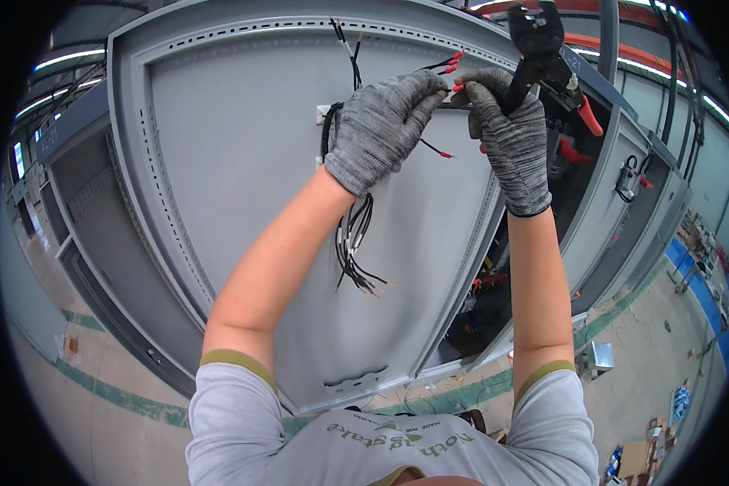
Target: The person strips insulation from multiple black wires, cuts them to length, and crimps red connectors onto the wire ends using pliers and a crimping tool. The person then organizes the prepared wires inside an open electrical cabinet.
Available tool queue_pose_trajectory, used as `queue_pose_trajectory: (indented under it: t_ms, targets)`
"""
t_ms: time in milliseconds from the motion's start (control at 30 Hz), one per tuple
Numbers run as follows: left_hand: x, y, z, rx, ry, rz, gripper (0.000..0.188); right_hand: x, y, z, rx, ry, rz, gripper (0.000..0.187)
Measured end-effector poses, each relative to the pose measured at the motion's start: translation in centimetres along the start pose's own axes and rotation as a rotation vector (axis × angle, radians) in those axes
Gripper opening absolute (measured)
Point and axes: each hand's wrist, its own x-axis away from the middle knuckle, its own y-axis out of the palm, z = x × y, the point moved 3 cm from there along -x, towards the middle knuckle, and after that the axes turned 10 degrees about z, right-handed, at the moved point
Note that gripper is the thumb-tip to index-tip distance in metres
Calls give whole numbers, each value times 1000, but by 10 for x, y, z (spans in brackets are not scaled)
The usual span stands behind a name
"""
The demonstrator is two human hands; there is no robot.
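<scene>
Both my hands wear grey knit gloves and are raised in front of a grey cabinet panel. Closed at the fingertips, my left hand grips a black wire near its end. My right hand pinches at the red terminal on that wire's tip. Dark crimping pliers with a red handle are held in the same right hand, jaws upward. Just above the left fingers, other black wires end in red terminals. Another red-tipped wire sticks out below. A bundle of bare-ended black wires hangs under my left hand.
More black wires point upward along the panel. The cabinet's perforated frame surrounds it. To the right is an open dark compartment with components. Further cabinets stand on both sides. A metal box and cardboard lie on the floor.
</scene>
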Motion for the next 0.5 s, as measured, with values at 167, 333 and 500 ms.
queue_pose_trajectory:
  t_ms: [167,333,500]
  targets:
    - [1,-2,-1,23,44,7,22,0,2,0,40,11,2,17]
    - [-1,-2,1,-17,43,10,23,-2,3,5,143,-205,9,16]
    - [1,-1,4,28,28,0,22,-2,3,5,174,-244,24,15]
